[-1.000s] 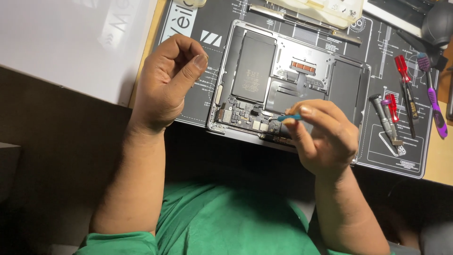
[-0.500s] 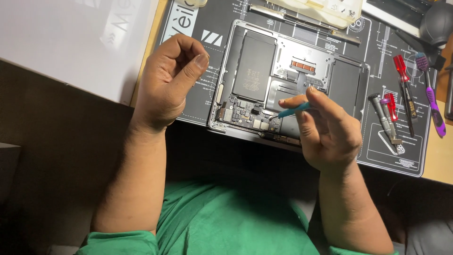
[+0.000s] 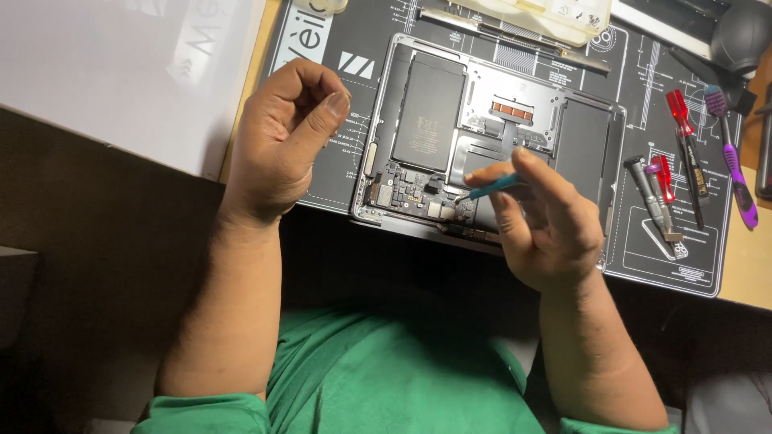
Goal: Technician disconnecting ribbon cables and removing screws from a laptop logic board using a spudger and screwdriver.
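The opened laptop (image 3: pixel 490 137) lies on the repair mat (image 3: pixel 643 249), on the counter (image 3: pixel 744 265). Screwdrivers (image 3: pixel 683 153) lie right of it, a parts tray (image 3: pixel 531 16) behind, the white board (image 3: pixel 104 72) left.

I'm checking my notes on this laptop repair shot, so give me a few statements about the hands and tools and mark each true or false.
1. The right hand holds a thin blue tool. True.
2. The tool's tip points at the open laptop, near its circuit board. True.
3. The left hand grips a red screwdriver. False: it is curled and holds no tool; the red screwdrivers lie on the mat.
4. The purple tool lies inside the laptop. False: it lies on the mat, right of the laptop.
5. The sleeves are green. True.
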